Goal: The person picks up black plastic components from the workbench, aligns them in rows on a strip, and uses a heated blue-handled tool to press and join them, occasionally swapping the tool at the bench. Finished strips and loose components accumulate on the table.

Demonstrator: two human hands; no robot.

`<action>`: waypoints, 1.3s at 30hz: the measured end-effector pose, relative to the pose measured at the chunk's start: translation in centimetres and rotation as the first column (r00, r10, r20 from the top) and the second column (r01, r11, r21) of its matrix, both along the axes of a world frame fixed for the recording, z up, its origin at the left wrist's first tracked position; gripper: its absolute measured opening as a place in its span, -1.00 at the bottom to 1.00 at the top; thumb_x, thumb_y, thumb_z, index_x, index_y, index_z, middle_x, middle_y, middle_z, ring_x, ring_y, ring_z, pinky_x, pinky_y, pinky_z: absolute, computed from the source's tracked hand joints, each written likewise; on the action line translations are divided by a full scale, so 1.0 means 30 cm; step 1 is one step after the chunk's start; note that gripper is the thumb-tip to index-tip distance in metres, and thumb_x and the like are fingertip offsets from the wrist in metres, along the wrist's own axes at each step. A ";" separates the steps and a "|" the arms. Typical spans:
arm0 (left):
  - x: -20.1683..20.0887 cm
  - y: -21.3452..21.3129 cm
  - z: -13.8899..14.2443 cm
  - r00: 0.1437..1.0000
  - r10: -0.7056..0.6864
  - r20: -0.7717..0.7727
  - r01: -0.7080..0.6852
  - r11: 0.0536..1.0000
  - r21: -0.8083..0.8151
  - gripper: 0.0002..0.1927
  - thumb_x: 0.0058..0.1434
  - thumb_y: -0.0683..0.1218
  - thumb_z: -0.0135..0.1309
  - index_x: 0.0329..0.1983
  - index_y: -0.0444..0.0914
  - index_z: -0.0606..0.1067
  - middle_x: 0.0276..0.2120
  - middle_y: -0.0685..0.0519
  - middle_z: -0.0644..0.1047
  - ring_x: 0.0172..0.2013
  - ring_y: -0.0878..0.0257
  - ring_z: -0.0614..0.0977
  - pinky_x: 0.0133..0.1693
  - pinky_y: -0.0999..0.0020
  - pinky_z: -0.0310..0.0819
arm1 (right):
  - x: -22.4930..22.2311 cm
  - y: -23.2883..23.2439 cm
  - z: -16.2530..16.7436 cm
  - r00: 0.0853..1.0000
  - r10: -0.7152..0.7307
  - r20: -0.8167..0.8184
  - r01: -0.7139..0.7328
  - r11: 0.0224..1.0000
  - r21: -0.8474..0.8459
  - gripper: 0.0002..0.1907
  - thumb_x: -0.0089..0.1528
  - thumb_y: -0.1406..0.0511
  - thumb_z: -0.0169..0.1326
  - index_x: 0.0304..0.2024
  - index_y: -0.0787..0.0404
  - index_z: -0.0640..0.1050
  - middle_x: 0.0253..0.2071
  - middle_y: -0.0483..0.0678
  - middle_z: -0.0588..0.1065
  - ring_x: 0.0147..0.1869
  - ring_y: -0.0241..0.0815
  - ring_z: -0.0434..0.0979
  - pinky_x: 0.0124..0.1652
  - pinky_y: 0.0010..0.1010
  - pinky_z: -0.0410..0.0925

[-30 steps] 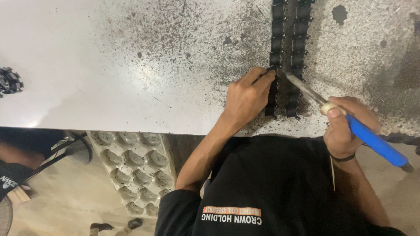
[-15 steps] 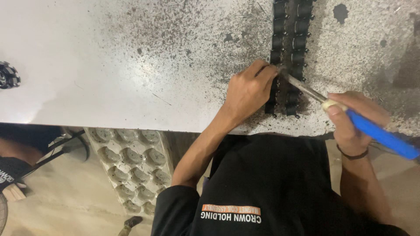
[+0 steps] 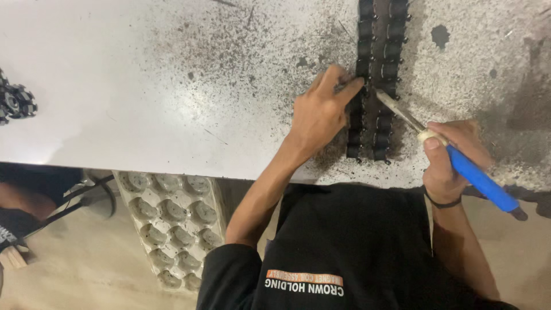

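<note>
Grip closed: your right hand (image 3: 453, 155) clasped the blue-handled tool (image 3: 459, 163).
Your left hand (image 3: 321, 117) pinched the black parts (image 3: 376, 74) on the counter (image 3: 143, 86); a slipping tip could have jabbed those fingers.

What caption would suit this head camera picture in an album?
Left hand steadies black parts on a stained table; right hand works a blue-handled tool between them.

The pale surface (image 3: 143, 86) is speckled with dark grime, thickest toward the right. Two rows of black rollers (image 3: 379, 63) lie on it at right, running far to near; a small black wheel (image 3: 14, 102) sits at its left edge.
</note>
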State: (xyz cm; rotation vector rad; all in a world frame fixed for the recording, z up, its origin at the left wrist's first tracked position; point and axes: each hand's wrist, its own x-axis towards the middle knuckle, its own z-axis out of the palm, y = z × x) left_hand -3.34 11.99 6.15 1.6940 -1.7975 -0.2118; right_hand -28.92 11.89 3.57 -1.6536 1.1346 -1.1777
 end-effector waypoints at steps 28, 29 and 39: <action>-0.033 -0.015 -0.094 0.993 -0.044 -0.107 0.064 0.980 0.189 -0.87 0.27 -0.27 0.13 -0.17 -0.29 0.65 -0.29 0.00 0.51 -0.50 0.18 0.66 -0.51 0.30 0.57 | -0.022 -0.014 -0.114 0.946 -0.025 0.324 -0.001 0.997 0.080 -0.73 0.35 0.30 0.18 -0.09 0.45 0.54 -0.25 0.10 0.55 -0.28 -0.20 0.47 -0.21 -0.49 0.31; -0.027 -0.014 -0.095 0.990 -0.041 -0.132 0.063 0.984 0.164 -0.88 0.27 -0.26 0.14 -0.18 -0.28 0.65 -0.27 0.02 0.53 -0.48 0.17 0.67 -0.48 0.30 0.59 | -0.018 -0.018 -0.118 0.959 -0.026 0.281 0.023 1.000 0.014 -0.74 0.28 0.30 0.16 -0.13 0.41 0.49 -0.29 0.09 0.54 -0.31 -0.21 0.48 -0.24 -0.47 0.34; -0.014 -0.015 -0.097 0.979 -0.025 -0.201 0.047 0.993 0.104 -0.90 0.23 -0.23 0.20 -0.20 -0.25 0.64 -0.24 0.04 0.59 -0.44 0.14 0.69 -0.41 0.28 0.62 | -0.047 0.000 -0.162 0.957 0.012 0.291 -0.009 1.000 -0.009 -0.78 0.39 0.34 0.17 -0.01 0.41 0.57 -0.25 0.15 0.56 -0.30 -0.17 0.46 -0.26 -0.47 0.27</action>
